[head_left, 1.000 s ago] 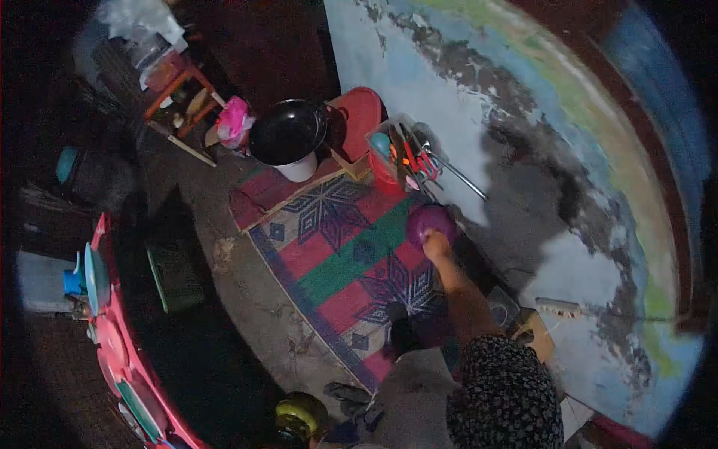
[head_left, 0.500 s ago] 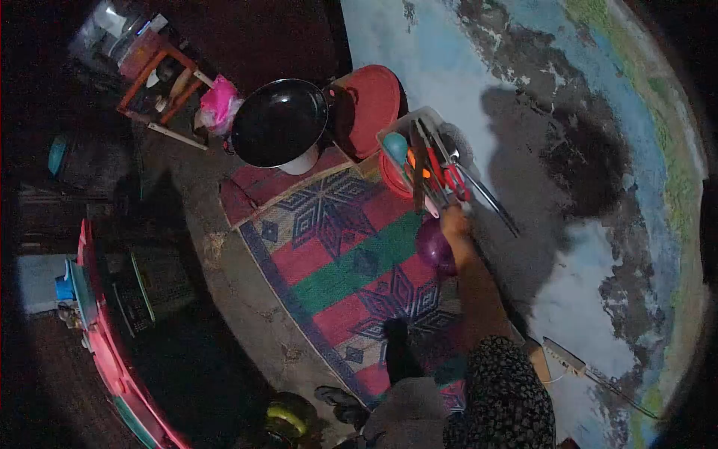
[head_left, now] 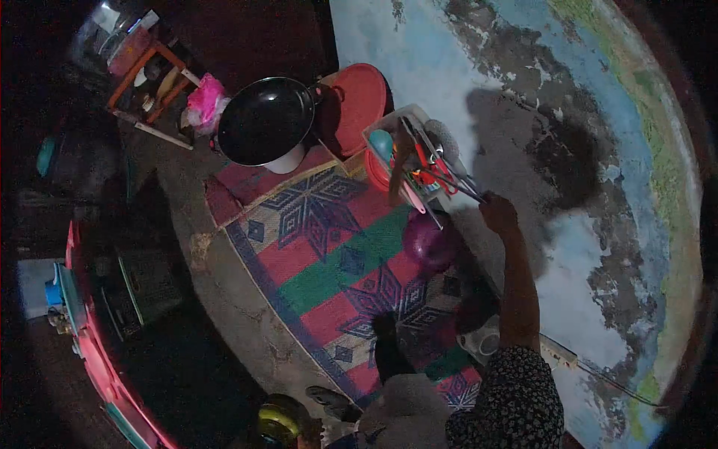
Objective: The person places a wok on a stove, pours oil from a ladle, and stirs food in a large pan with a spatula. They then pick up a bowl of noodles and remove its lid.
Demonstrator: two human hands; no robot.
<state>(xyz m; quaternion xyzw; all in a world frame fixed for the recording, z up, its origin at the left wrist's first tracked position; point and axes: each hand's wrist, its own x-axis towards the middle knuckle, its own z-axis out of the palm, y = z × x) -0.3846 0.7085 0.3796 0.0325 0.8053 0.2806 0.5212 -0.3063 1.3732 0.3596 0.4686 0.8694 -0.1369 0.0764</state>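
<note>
My right hand (head_left: 497, 213) is closed around the end of a long-handled utensil (head_left: 467, 189), a thin metal shaft whose head is hidden among the other things in a pale rectangular basket (head_left: 435, 129). Upright in that basket stand red-handled tools, a turquoise round piece (head_left: 381, 143) and several other utensils. A pink handle (head_left: 413, 197) leans over its near side. Just below sits a purple ball-like bowl (head_left: 429, 239). Low in the view, a dim shape like my left hand (head_left: 310, 432) is beside a shiny yellow-green pot (head_left: 277, 420); I cannot tell whether it grips the pot.
A black wok (head_left: 267, 120) rests on a white container (head_left: 287, 159), beside a red round lid (head_left: 363, 105). A patterned mat (head_left: 329, 254) covers the floor. The peeling wall (head_left: 553, 277) bounds the right side. A wooden stool frame (head_left: 153, 82) and pink bag (head_left: 206, 101) are at the upper left.
My right hand has moved right and slightly up, from just above the purple bowl at the basket's near side to the end of the long utensil handle. The view has shifted slightly.
</note>
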